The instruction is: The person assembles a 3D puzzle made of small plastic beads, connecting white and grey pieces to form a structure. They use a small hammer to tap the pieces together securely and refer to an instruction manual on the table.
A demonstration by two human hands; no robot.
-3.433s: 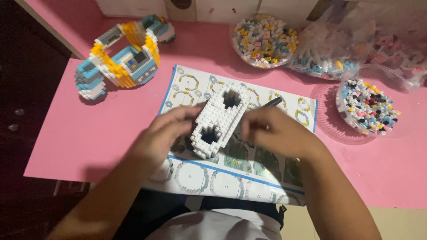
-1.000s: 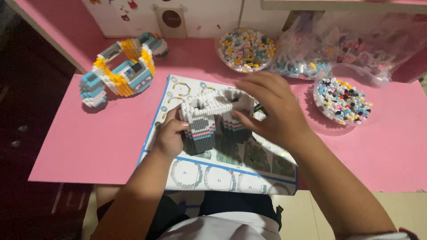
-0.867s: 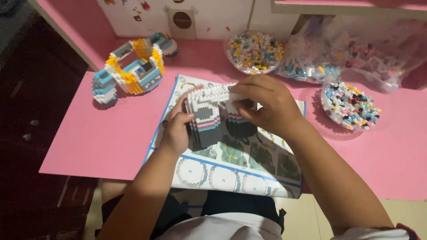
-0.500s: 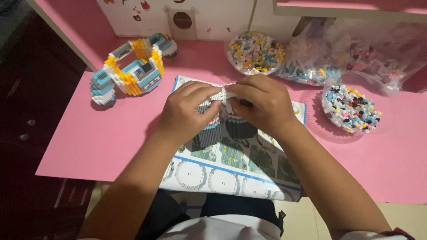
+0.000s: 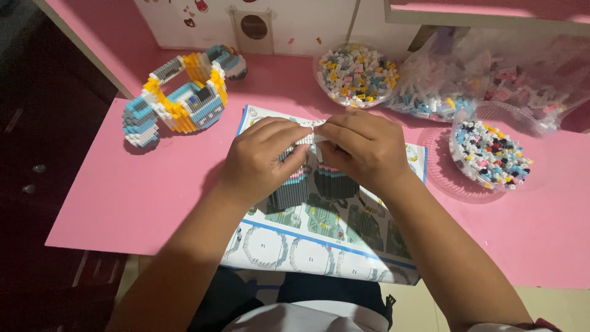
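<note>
The fingers of the left hand [image 5: 261, 161] and the right hand [image 5: 362, 149] curl together over the top of a grey, white and pink small-brick model [image 5: 307, 181], grasping it from both sides where it stands upright on a printed instruction sheet [image 5: 319, 252] at the pink desk's [image 5: 141, 203] front edge. Toward the back edge sit a blue, white and orange brick build [image 5: 181, 98] at left, a clear round bowl of mixed bricks [image 5: 356, 75] and a second bowl [image 5: 491, 154] at right beside plastic bags [image 5: 491, 80]. Half a second ago the hands gripped the same way; earlier the model lay tilted.
</note>
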